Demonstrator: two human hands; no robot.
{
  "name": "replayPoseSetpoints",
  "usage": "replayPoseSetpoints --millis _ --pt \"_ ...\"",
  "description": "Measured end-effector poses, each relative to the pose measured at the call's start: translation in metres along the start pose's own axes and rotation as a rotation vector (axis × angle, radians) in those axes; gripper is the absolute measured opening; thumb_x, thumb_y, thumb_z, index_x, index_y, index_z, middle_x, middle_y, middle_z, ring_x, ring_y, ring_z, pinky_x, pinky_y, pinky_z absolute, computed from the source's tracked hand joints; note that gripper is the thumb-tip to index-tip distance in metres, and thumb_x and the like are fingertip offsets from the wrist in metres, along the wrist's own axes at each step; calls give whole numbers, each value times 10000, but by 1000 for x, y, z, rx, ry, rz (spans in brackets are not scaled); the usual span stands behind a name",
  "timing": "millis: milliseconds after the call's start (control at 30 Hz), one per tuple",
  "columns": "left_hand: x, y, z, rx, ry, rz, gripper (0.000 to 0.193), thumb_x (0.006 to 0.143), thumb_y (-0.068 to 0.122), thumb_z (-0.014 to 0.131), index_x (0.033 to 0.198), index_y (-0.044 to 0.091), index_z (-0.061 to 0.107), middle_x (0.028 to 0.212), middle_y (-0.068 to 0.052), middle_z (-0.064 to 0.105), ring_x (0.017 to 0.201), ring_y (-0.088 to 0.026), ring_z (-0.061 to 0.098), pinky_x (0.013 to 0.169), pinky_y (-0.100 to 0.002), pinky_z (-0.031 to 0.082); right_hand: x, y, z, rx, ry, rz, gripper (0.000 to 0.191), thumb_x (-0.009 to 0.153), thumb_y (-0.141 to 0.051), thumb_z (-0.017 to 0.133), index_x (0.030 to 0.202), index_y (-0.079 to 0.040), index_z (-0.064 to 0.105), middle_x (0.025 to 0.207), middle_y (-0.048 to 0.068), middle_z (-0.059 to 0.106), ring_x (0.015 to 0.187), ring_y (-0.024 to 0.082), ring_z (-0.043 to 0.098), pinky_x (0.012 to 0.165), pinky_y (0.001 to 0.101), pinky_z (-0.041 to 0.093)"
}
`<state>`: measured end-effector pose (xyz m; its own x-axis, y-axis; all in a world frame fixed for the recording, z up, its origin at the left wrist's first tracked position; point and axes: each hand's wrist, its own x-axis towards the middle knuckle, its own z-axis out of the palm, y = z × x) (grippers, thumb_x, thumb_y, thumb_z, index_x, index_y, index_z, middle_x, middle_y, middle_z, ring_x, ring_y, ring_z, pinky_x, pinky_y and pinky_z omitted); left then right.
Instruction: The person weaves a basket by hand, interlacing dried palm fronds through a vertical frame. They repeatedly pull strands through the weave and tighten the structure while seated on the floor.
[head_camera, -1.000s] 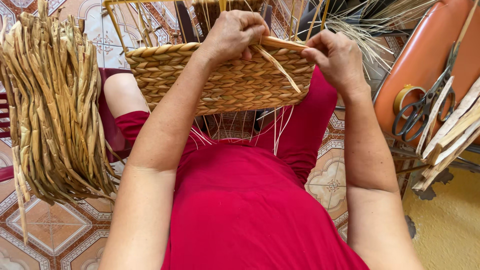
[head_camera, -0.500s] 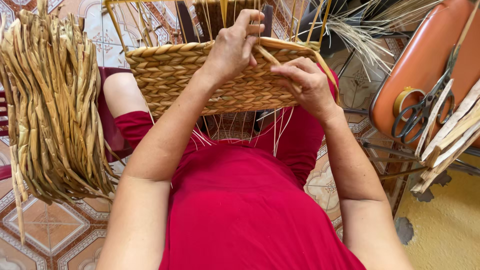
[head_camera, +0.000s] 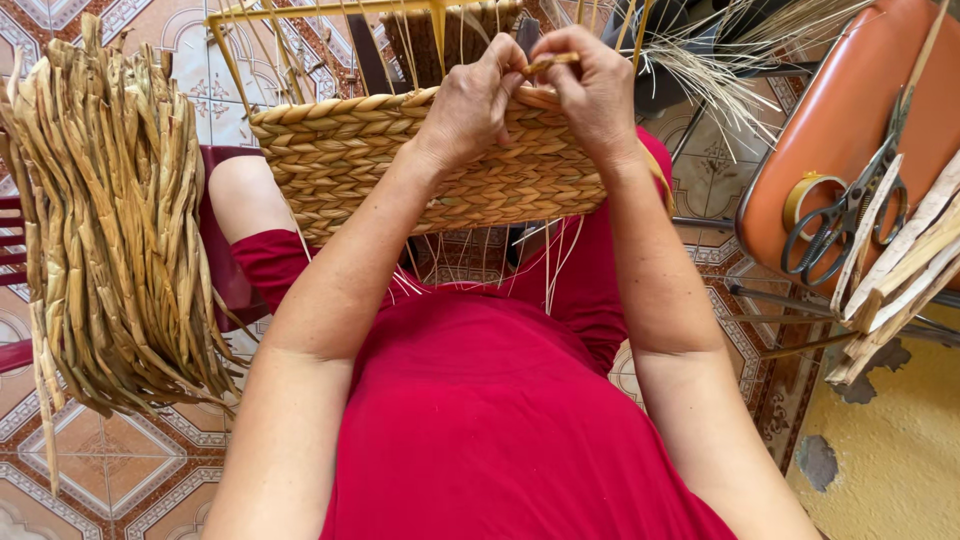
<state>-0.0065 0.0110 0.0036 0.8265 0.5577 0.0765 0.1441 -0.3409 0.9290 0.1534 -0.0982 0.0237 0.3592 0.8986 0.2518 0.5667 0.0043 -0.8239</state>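
Nearest the viewer, the person sits in red clothing, both bare forearms reaching forward over the lap to a half-woven basket (head_camera: 400, 160) propped on the knees. The basket's finished wall shows several even rows of plaited straw; thin uprights hang loose below it and rise bare above it on a yellow frame (head_camera: 300, 12). At the top row the left hand (head_camera: 475, 105) is closed, fingers curled over the rim and pinching the working strand (head_camera: 550, 63) against the weave. The right hand (head_camera: 600, 85) is closed too, thumb and fingers gripping the same strand just beside the left, the two hands touching. In my judgement the step in hand is laying the current row along the rim: the strand is being passed around an upright and pressed down onto the row beneath. The next move would call for a firm pull to seat the strand tight, with one hand keeping the rim steady, then a pass behind the next upright. To the person's left, a thick bundle (head_camera: 110, 220) of dried strands hangs over a dark red chair (head_camera: 225, 280), within reach. To the right, well apart from the hands, an orange chair (head_camera: 850, 120) carries scissors (head_camera: 845, 215), a tape roll (head_camera: 808, 195) and flat sticks (head_camera: 900, 275). Patterned tile floor (head_camera: 80, 460) lies beneath.
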Motion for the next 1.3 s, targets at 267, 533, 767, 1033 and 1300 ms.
replayPoseSetpoints --millis 267,533,767,1033,1300 --pt "37 1 26 737 45 4 108 947 141 651 1027 88 601 748 -142 731 668 -280 741 511 -391 579 -30 2 6 47 127 10 69 1074 -73 688 1100 -113 737 977 17 745 761 80 680 626 220 572" --pt "25 -9 16 213 -42 -124 85 968 241 658 1026 203 707 795 3 776 549 -124 726 513 -273 598 -32 13 -43 -621 7 90 210 922 -323 875 902 -146 764 929 0 630 753 139 656 644 343 527" --pt "18 2 13 -147 110 -140 152 1050 202 604 1105 125 722 853 -50 801 542 -55 719 488 -207 586 -31 15 -42 -659 22 286 341 935 -410 877 855 -110 736 881 2 630 722 159 635 645 353 517" --pt "-121 -24 -62 -266 553 52 194 1158 111 558 1332 86 639 1146 -124 775 790 -131 756 633 -237 641 -94 38 -86 -72 318 284 131 1051 -70 732 1173 -22 731 1079 25 730 939 97 675 846 237 558" --pt "-255 -97 -165 207 1207 -407 174 1022 -32 600 1148 49 689 1012 -63 769 788 -121 715 697 -243 609 -136 62 -106 226 309 446 67 1095 -32 679 1151 -4 703 1000 46 725 763 53 608 662 177 476"
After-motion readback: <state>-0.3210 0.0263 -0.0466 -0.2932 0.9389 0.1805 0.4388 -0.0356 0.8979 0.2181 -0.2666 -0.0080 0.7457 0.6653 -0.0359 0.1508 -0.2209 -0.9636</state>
